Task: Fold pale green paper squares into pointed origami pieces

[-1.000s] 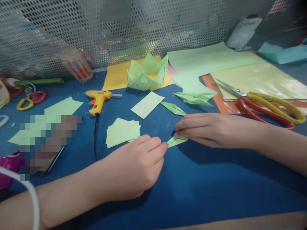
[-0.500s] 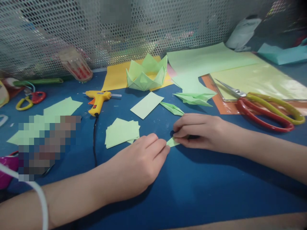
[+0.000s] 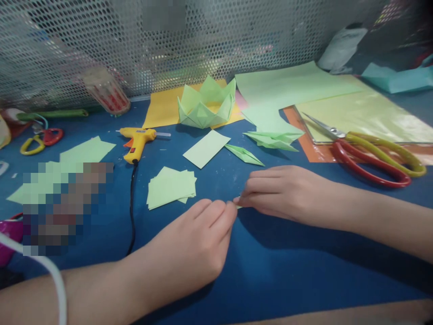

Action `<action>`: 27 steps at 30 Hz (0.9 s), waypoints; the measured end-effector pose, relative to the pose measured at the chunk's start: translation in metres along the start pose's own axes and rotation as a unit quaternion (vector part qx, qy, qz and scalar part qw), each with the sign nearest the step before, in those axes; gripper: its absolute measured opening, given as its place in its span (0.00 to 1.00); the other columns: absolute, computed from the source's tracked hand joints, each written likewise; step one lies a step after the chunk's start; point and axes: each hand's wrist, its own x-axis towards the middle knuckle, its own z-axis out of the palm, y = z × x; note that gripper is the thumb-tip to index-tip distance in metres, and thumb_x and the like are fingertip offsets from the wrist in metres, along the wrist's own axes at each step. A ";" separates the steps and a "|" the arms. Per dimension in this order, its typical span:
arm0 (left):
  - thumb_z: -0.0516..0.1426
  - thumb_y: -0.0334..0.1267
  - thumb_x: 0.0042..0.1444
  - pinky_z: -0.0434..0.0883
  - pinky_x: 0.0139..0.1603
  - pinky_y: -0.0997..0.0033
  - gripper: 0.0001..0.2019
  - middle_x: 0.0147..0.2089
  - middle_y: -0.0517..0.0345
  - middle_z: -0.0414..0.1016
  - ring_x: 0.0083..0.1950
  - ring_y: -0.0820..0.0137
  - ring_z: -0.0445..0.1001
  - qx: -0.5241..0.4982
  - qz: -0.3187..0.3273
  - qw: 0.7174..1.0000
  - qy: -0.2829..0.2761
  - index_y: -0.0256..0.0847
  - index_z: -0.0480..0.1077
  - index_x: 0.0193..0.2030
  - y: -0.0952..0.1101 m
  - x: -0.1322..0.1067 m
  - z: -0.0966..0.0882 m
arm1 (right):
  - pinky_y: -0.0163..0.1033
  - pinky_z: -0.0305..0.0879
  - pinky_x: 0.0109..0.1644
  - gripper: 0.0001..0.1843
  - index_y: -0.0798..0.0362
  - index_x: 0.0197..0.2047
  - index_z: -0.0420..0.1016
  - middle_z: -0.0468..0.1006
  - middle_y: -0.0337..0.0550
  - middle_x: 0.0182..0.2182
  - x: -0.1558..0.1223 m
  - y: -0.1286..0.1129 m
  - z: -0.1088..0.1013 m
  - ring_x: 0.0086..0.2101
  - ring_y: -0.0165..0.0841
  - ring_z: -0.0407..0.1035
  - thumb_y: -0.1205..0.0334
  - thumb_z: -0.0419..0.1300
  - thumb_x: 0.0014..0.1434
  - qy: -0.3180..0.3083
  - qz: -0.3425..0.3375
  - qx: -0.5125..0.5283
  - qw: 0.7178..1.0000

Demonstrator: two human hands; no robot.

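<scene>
My left hand [image 3: 196,239] and my right hand [image 3: 280,192] meet fingertip to fingertip on the blue table [image 3: 287,280]. Between them lies a small folded piece of light green paper [image 3: 238,206], almost wholly hidden under my right fingers; only a sliver shows. My right fingers are pressed together flat on it. My left fingertips pinch its near end. A stack of small green paper rectangles [image 3: 172,187] lies just left of my left hand. A single green rectangle [image 3: 206,148] and a folded green leaf shape [image 3: 244,154] lie beyond my hands.
A yellow glue gun [image 3: 138,141] with a black cord lies left of centre. A green paper crown shape [image 3: 207,104] sits on yellow paper at the back. More folded green pieces [image 3: 272,139], large scissors [image 3: 372,153], paper sheets and a perforated metal screen [image 3: 101,40] surround the work area.
My right hand slid left over the folded piece, covering nearly all of it. My left hand stayed at the piece's near end.
</scene>
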 end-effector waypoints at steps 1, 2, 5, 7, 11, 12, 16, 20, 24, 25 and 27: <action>0.48 0.23 0.62 0.70 0.45 0.57 0.15 0.50 0.35 0.75 0.46 0.54 0.73 0.013 0.009 1.000 -0.004 0.20 0.73 0.49 0.001 -0.001 -0.001 | 0.37 0.64 0.33 0.15 0.56 0.41 0.75 0.74 0.43 0.30 0.000 0.000 -0.001 0.30 0.31 0.67 0.69 0.47 0.69 -0.008 -0.002 -0.014 1.000; 0.47 0.23 0.62 0.69 0.47 0.57 0.16 0.51 0.34 0.75 0.47 0.54 0.73 0.025 0.019 0.999 -0.013 0.21 0.72 0.50 0.003 -0.002 -0.001 | 0.37 0.62 0.32 0.14 0.56 0.42 0.75 0.74 0.43 0.29 0.000 -0.001 -0.002 0.28 0.31 0.66 0.70 0.48 0.68 -0.015 -0.004 -0.029 0.999; 0.45 0.25 0.64 0.67 0.49 0.57 0.20 0.54 0.35 0.74 0.51 0.54 0.73 0.048 0.042 0.997 -0.037 0.21 0.66 0.59 0.006 -0.002 -0.004 | 0.37 0.58 0.27 0.14 0.57 0.44 0.75 0.74 0.43 0.30 -0.001 -0.005 -0.004 0.23 0.29 0.64 0.71 0.47 0.66 -0.032 -0.006 -0.052 0.998; 0.44 0.26 0.64 0.67 0.49 0.58 0.21 0.54 0.36 0.74 0.51 0.55 0.74 0.052 0.046 0.997 -0.042 0.22 0.63 0.62 0.006 -0.001 -0.005 | 0.37 0.56 0.25 0.15 0.58 0.43 0.75 0.75 0.45 0.31 0.000 -0.010 -0.006 0.22 0.28 0.64 0.68 0.47 0.66 -0.033 0.000 -0.047 0.998; 0.46 0.26 0.62 0.69 0.41 0.58 0.22 0.49 0.30 0.76 0.46 0.53 0.77 0.052 0.070 0.995 -0.050 0.21 0.63 0.61 0.005 0.002 -0.008 | 0.38 0.56 0.24 0.16 0.58 0.42 0.77 0.76 0.45 0.31 -0.001 -0.015 -0.005 0.21 0.28 0.65 0.65 0.47 0.67 -0.024 0.019 -0.030 0.999; 0.47 0.26 0.61 0.69 0.38 0.58 0.22 0.47 0.28 0.77 0.43 0.52 0.78 0.054 0.080 0.994 -0.050 0.21 0.64 0.60 0.005 0.002 -0.009 | 0.38 0.56 0.24 0.16 0.58 0.42 0.76 0.77 0.44 0.32 -0.001 -0.015 -0.004 0.22 0.28 0.66 0.65 0.47 0.67 -0.020 0.024 -0.025 0.999; 0.49 0.27 0.58 0.68 0.30 0.61 0.21 0.43 0.26 0.77 0.33 0.56 0.78 0.064 0.096 0.993 -0.026 0.20 0.66 0.57 0.003 0.001 -0.009 | 0.37 0.60 0.26 0.15 0.58 0.47 0.75 0.78 0.44 0.34 -0.005 -0.011 0.000 0.25 0.28 0.70 0.65 0.48 0.67 -0.001 0.037 -0.003 0.999; 0.51 0.28 0.58 0.68 0.30 0.63 0.18 0.38 0.32 0.79 0.31 0.60 0.77 0.064 0.077 0.995 -0.001 0.24 0.69 0.54 0.002 0.001 -0.012 | 0.35 0.62 0.28 0.15 0.58 0.48 0.75 0.78 0.44 0.33 -0.007 -0.008 0.002 0.28 0.28 0.73 0.65 0.48 0.67 0.012 0.027 0.007 1.000; 0.51 0.29 0.58 0.65 0.25 0.64 0.16 0.28 0.47 0.77 0.25 0.64 0.70 0.009 0.063 0.997 0.032 0.26 0.71 0.50 0.003 -0.001 -0.015 | 0.34 0.64 0.29 0.14 0.55 0.48 0.75 0.77 0.43 0.32 -0.008 -0.004 0.003 0.28 0.28 0.73 0.64 0.50 0.67 0.017 0.044 0.030 0.998; 0.52 0.29 0.58 0.63 0.23 0.66 0.15 0.24 0.53 0.73 0.23 0.66 0.67 -0.021 0.079 0.996 0.039 0.28 0.73 0.49 0.006 -0.002 -0.014 | 0.33 0.65 0.29 0.14 0.54 0.48 0.75 0.78 0.43 0.33 -0.008 -0.003 0.004 0.28 0.27 0.73 0.62 0.50 0.68 0.018 0.051 0.040 0.998; 0.55 0.30 0.55 0.59 0.20 0.68 0.10 0.20 0.62 0.64 0.21 0.70 0.58 -0.090 0.134 0.985 0.056 0.34 0.75 0.42 0.012 -0.004 -0.011 | 0.32 0.66 0.31 0.13 0.52 0.47 0.76 0.78 0.42 0.34 -0.008 0.001 0.007 0.29 0.26 0.73 0.59 0.52 0.68 0.031 0.061 0.065 0.996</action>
